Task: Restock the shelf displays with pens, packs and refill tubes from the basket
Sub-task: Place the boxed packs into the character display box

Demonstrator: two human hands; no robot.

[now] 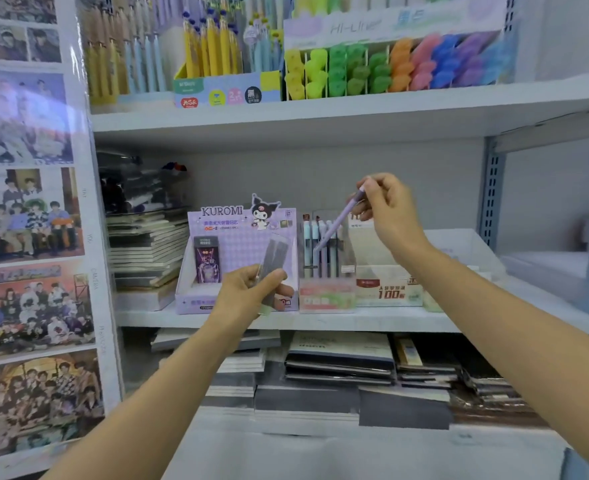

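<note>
At my far left I see a glossy white side panel covered in group photo posters. Just right of it, a stack of dark and cream notebooks lies flat on the grey middle shelf board. Next stands the lilac cardboard display box printed KUROMI, with one dark purple refill pack upright at its left side. On the shelf above, tall yellow pens in a pale printed carton stand upright.

My left hand is raised in front of the lower right part of that box. Its thumb and fingers are curled round a clear plastic pack of dark refill tubes. The pack is nearly upright, its top leaning a little right, over the box's open well. I cannot tell whether it touches the box.

Just beside the box is a clear plastic stand of pastel blue, white and lilac pens. My right hand is above and right of it, pinching the upper end of a slim lilac pen. The pen slants down-left, its tip in front of the stand's top; blur hides any contact. Above my right hand runs a row of yellow, green, orange, pink and blue highlighters. Furthest right sits a white carton with red "100" print.
</note>
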